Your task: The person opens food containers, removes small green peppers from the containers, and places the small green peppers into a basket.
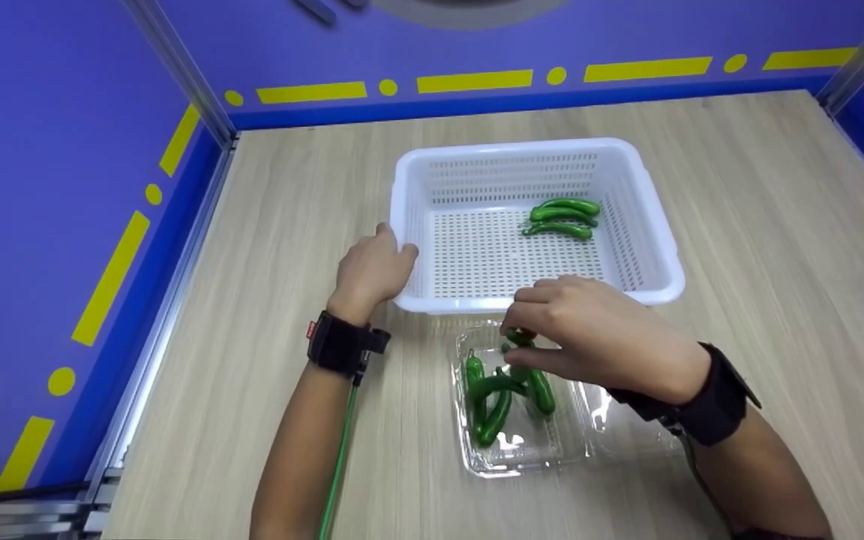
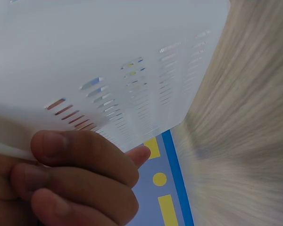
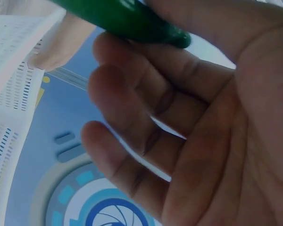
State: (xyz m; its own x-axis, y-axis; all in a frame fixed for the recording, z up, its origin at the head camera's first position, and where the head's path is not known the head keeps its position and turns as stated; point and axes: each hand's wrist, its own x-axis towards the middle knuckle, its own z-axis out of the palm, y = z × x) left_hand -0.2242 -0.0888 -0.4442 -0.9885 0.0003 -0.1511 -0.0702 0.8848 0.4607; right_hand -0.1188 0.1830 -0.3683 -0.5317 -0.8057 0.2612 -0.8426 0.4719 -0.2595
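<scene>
Green pepper [image 3: 120, 19]: 4 o'clock, pinched in right hand [image 1: 589, 334]; could slip, glossy skin against fingertips; smooth, slightly curved.
Clear tray [image 1: 529, 450]: 5 o'clock; overlapping peppers [image 1: 496, 384] may spill if knocked.
White basket [image 1: 462, 304]: beyond, 1 o'clock; left hand [image 1: 374, 266] clamped on its 8 o'clock rim, might tip it by leaning.

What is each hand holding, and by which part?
Left hand: the white perforated plastic basket, by its left rim. Right hand: a tapered green pepper, near one end.

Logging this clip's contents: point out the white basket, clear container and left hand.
White basket [image 1: 486, 253], head view: bare perforated floor.
Clear container [image 1: 525, 441], head view: bare floor, near end.
Left hand [image 1: 373, 268], head view: back of the hand.
</scene>
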